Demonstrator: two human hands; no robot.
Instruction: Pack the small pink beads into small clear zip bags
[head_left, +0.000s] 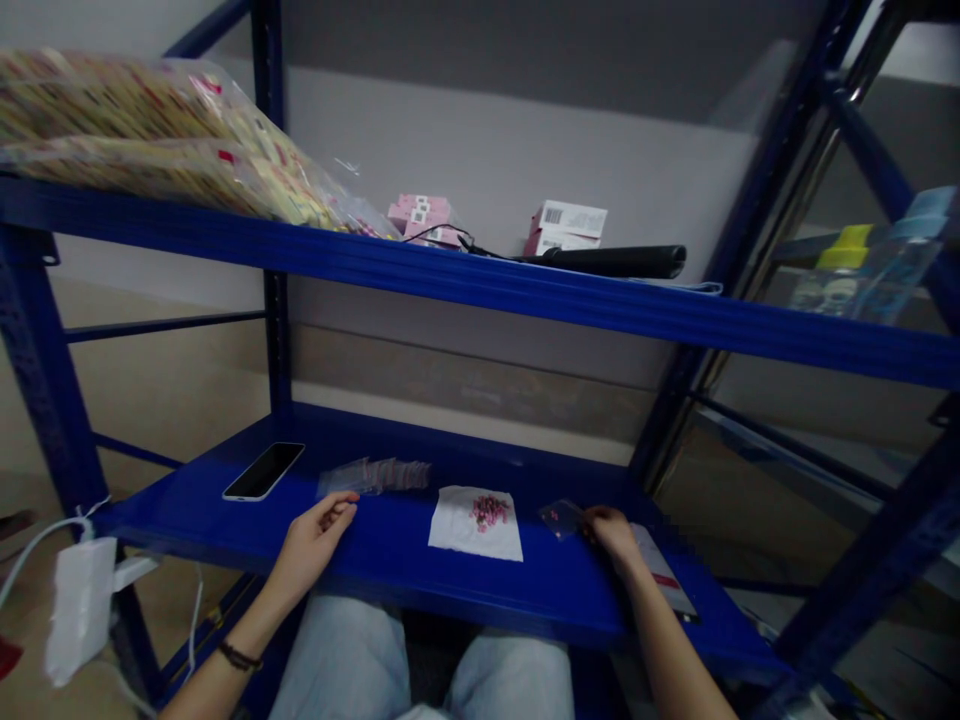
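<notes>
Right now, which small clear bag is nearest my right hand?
The lone bag with a few pink pieces inside; the other small bags overlap near your left hand.

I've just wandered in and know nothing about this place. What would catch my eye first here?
Probably the small heap of pink pieces on a white sheet, bright against the blue lower shelf between the person's two hands. Just right of it, the right hand holds a small clear bag by its edge. Above, bulky clear bags fill the left end of the upper shelf.
</notes>
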